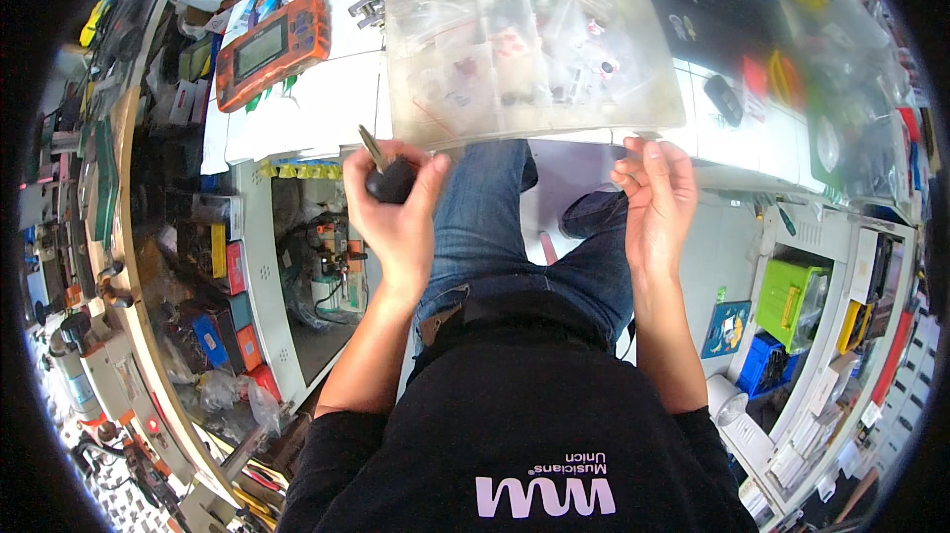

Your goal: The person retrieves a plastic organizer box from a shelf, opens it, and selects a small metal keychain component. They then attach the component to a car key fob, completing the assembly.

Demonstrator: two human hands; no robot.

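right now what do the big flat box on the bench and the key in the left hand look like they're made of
Compartment box: cloudy clear plastic, likely, since small parts show through its scuffed lid. Key in the left hand: a dull grey blade that looks like metal, with a matte black head, probably plastic.
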